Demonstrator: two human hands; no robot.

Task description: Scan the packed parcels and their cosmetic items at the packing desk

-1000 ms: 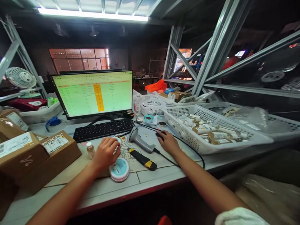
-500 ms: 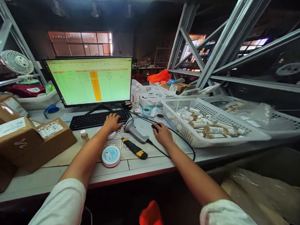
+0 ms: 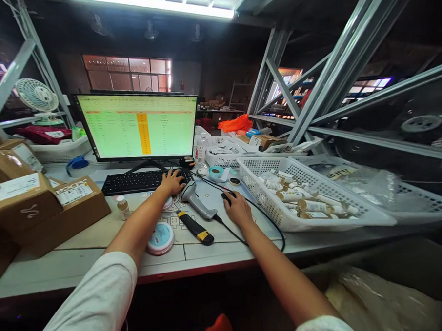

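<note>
My left hand point(image 3: 172, 182) rests with its fingers apart on the right end of a black keyboard point(image 3: 134, 181). A black computer mouse point(image 3: 227, 197) lies under my right hand point(image 3: 239, 208), whose fingers curve over it. Between the two hands is a grey barcode scanner point(image 3: 197, 201) with a black cable. Closer to the table edge lies a black and yellow utility knife point(image 3: 195, 228). A round pink tub with a pale blue lid point(image 3: 160, 237) is beside my left forearm, which partly covers it. A monitor point(image 3: 142, 127) behind the keyboard shows a spreadsheet with an orange column.
Cardboard boxes point(image 3: 25, 201) are stacked at left, near a small bottle point(image 3: 123, 208). On the right, a white perforated basket point(image 3: 319, 224) holds several small bottles. A roll of blue tape point(image 3: 216, 172) and a clear plastic bottle point(image 3: 201, 149) stand behind the scanner. Metal shelf struts rise behind.
The camera view has tilted up, so the table sits lower in the picture. My left hand has shifted right along the keyboard. My right hand stays on the mouse.
</note>
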